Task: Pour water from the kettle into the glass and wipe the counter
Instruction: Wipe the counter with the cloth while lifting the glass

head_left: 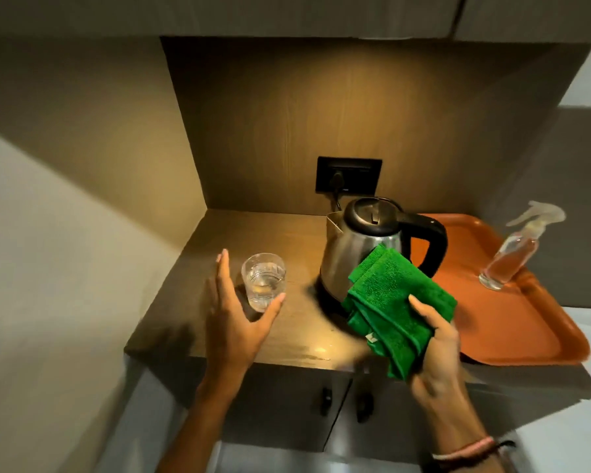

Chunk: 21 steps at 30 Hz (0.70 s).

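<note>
My right hand point(439, 356) is closed on a folded green cloth point(394, 308), thumb pressed across its top face and the other fingers hidden beneath it, so the cloth fans up and away from my palm, held off the counter point(287, 240). Its far corner overlaps the lower right flank of the kettle point(359, 247) as I see it, though I cannot tell whether cloth and metal actually touch. My left hand point(234, 322) is spread wide, gripping nothing, fingers straight and thumb stretched out, cupped around the near left side of the glass point(263, 280); the thumb tip lies just by the glass's base, and whether it touches I cannot say. The glass stands upright on the counter to the left of the kettle, apart from it, with clear water in it. The kettle, steel with a black lid and a black handle turned to the right, sits upright on its base. Behind the kettle, on the back wall, is a black socket plate point(348, 175) with a plug in it. To the right of the kettle lies an orange tray point(512, 322), its near corner overhanging the counter's front edge, and a clear spray bottle point(512, 254) stands on the tray's far right part. In front of the kettle, near the counter's edge, a wet patch point(316, 353) glints.
</note>
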Available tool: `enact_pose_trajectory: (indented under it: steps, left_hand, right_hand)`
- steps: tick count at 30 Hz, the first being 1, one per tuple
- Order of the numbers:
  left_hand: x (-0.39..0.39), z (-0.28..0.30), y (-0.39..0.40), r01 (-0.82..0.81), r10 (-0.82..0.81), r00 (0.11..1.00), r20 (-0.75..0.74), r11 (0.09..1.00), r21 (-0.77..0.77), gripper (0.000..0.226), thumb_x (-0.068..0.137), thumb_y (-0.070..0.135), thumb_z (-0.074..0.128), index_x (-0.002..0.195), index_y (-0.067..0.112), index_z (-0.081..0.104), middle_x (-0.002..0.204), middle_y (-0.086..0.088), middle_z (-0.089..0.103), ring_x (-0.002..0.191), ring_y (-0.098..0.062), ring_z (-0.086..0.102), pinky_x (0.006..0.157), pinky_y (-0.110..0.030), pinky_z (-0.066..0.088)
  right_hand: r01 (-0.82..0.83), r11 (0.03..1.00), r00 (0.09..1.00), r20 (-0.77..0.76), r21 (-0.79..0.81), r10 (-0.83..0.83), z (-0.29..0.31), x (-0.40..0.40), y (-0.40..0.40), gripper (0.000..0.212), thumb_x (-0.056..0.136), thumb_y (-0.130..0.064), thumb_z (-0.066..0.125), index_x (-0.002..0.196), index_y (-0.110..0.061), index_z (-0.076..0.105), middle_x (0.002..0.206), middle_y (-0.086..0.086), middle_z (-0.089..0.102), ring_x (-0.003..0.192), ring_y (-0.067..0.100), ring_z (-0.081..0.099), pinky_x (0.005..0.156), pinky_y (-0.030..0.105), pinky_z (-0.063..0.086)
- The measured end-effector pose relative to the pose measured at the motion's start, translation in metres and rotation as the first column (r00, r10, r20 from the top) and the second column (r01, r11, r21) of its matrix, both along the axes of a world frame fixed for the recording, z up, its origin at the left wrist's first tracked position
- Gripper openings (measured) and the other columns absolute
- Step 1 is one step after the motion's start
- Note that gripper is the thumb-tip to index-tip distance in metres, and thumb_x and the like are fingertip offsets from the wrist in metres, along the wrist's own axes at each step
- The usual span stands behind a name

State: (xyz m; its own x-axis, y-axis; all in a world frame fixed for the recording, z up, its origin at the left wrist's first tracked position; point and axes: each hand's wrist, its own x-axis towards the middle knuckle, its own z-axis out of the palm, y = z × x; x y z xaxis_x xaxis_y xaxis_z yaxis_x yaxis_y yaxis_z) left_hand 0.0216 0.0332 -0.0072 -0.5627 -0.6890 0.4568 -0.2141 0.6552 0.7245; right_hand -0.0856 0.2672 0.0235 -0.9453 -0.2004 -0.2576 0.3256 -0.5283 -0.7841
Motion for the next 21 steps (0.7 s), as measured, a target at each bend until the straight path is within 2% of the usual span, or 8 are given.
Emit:
enact_pose_trajectory:
  steps: [3, 6, 7, 9, 11, 13, 17, 21]
  left_hand:
    - [-0.01, -0.011, -0.031, 0.08, -0.08, 0.997, -0.013, 0.942, 0.325, 0.127, 0.062, 0.039, 0.094, 0.162, 0.019, 0.018, 0.163, -0.013, 0.037, 0.149, -0.029, 0.04, 0.118, -0.048, 0.041]
    - [-0.023, -0.022, -0.05, 0.159, -0.193, 0.981, 0.026, 0.871, 0.464, 0.129, 0.059, 0.03, 0.099, 0.161, 0.023, 0.02, 0.164, -0.007, 0.038, 0.15, -0.025, 0.039, 0.122, -0.051, 0.037]
    - [-0.028, -0.025, -0.053, 0.187, -0.231, 0.973, 0.027, 0.847, 0.498, 0.126, 0.06, 0.028, 0.099, 0.16, 0.023, 0.023, 0.163, -0.007, 0.04, 0.149, -0.024, 0.04, 0.121, -0.051, 0.038]
    - [-0.037, -0.029, -0.058, 0.229, -0.285, 0.958, 0.031, 0.825, 0.517, 0.115, 0.06, 0.023, 0.099, 0.156, 0.02, 0.035, 0.156, -0.006, 0.048, 0.143, -0.024, 0.047, 0.116, -0.041, 0.045]
    - [-0.044, -0.031, -0.06, 0.24, -0.288, 0.957, 0.026, 0.84, 0.487, 0.1, 0.059, 0.018, 0.099, 0.146, 0.016, 0.05, 0.14, -0.007, 0.062, 0.13, -0.024, 0.059, 0.102, -0.027, 0.052]
    - [-0.048, -0.03, -0.064, 0.226, -0.268, 0.963, 0.014, 0.841, 0.492, 0.089, 0.055, 0.016, 0.101, 0.135, 0.012, 0.06, 0.127, -0.007, 0.07, 0.119, -0.025, 0.066, 0.099, -0.036, 0.058]
    - [-0.045, -0.026, -0.079, 0.218, -0.254, 0.967, 0.015, 0.858, 0.464, 0.089, 0.051, 0.017, 0.102, 0.131, 0.01, 0.064, 0.121, -0.01, 0.074, 0.114, -0.026, 0.07, 0.097, -0.048, 0.06]
    - [-0.029, -0.028, -0.102, 0.207, -0.207, 0.977, -0.053, 0.859, 0.468, 0.089, 0.049, 0.016, 0.102, 0.13, 0.012, 0.066, 0.12, -0.006, 0.075, 0.109, -0.02, 0.072, 0.088, -0.034, 0.064]
  right_hand:
    - [0.135, 0.986, 0.991, -0.035, 0.102, -0.132, -0.01, 0.02, -0.014, 0.035, 0.094, -0.006, 0.062, 0.129, -0.004, 0.063, 0.104, 0.014, 0.081, 0.076, 0.033, 0.08, 0.049, 0.044, 0.062]
    - [0.331, 0.862, 0.934, -0.262, 0.384, -0.241, -0.026, 0.036, -0.024, 0.032, 0.088, -0.011, 0.07, 0.117, -0.026, 0.069, 0.093, -0.024, 0.081, 0.105, 0.018, 0.075, 0.069, 0.021, 0.063]
    - [0.374, 0.76, 0.894, -0.426, 0.532, -0.142, -0.029, 0.044, -0.029, 0.041, 0.084, -0.013, 0.067, 0.121, -0.03, 0.07, 0.102, -0.033, 0.077, 0.115, 0.011, 0.07, 0.082, 0.014, 0.058]
    - [0.404, 0.493, 0.802, -0.557, 0.771, 0.216, -0.043, 0.055, -0.043, 0.067, 0.074, -0.01, 0.057, 0.138, -0.027, 0.066, 0.131, -0.022, 0.071, 0.127, 0.009, 0.063, 0.104, 0.024, 0.05]
    - [0.357, 0.215, 0.767, -0.416, 0.909, 0.487, -0.059, 0.061, -0.059, 0.078, 0.064, -0.005, 0.059, 0.142, -0.014, 0.065, 0.143, 0.004, 0.067, 0.133, 0.027, 0.061, 0.113, 0.047, 0.046]
    - [0.326, -0.005, 0.771, -0.262, 0.945, 0.581, -0.073, 0.066, -0.076, 0.079, 0.064, -0.011, 0.075, 0.142, -0.009, 0.064, 0.144, 0.014, 0.065, 0.135, 0.037, 0.059, 0.117, 0.055, 0.042]
    - [0.402, -0.034, 0.814, -0.34, 0.915, 0.472, -0.081, 0.069, -0.1, 0.07, 0.086, -0.051, 0.058, 0.142, -0.01, 0.062, 0.143, 0.013, 0.064, 0.133, 0.035, 0.059, 0.114, 0.053, 0.045]
    - [0.412, -0.078, 0.809, -0.325, 0.908, 0.49, -0.083, 0.066, -0.115, 0.078, 0.081, -0.047, 0.063, 0.147, -0.007, 0.057, 0.146, 0.015, 0.061, 0.136, 0.036, 0.055, 0.116, 0.053, 0.042]
